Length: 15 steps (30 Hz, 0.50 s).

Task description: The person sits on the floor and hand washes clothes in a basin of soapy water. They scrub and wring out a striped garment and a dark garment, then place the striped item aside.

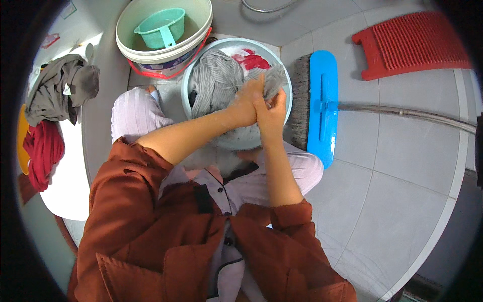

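Note:
Both hands are together over a pale blue basin (184, 94) of wet laundry. My left hand (247, 101) and my right hand (272, 115) are closed around a bunched piece of grey striped cloth (277, 78). More of the grey striped fabric (217, 70) is heaped in the left half of the basin, and whether it joins the gripped part cannot be made out. A red cloth (256, 62) with whitish suds about it lies at the back. My forearms and hands hide the middle of the basin, and some fingers are covered.
A white bucket (126, 53) with a green dipper (162, 32) inside stands behind left. To the right are a blue-headed broom (323, 113) and a red ridged washboard (419, 45). Grey (60, 87) and red (44, 154) garments hang over a white surface at left.

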### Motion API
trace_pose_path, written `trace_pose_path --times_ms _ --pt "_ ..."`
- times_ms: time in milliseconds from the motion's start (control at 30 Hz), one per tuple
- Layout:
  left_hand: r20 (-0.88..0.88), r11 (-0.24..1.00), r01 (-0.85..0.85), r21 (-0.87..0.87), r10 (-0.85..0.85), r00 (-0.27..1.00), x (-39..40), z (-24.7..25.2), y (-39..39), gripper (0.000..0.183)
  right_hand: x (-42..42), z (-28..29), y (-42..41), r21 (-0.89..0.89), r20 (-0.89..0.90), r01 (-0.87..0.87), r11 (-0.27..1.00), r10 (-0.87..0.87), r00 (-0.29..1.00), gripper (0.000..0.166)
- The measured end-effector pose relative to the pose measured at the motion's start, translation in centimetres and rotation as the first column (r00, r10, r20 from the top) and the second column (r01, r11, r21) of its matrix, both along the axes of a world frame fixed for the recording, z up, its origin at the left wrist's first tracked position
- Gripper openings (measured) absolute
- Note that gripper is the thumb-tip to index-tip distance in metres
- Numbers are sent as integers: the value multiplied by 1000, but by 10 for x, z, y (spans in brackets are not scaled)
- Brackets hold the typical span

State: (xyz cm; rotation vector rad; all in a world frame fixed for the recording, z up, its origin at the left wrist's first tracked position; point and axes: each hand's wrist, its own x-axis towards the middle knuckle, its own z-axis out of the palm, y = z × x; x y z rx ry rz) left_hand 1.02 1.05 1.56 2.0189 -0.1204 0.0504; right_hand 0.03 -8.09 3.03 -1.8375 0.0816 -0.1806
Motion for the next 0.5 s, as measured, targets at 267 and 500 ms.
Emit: trace_pose_path --times_ms 267,500 --pt "-448 714 7 -700 -446 775 2 71 55 47 5 29 -51 763 -80 -60 644 187 979 31" --pt "-400 523 -147 -840 -413 818 5 35 59 35 5 35 -55 827 -136 -14 561 225 965 39"
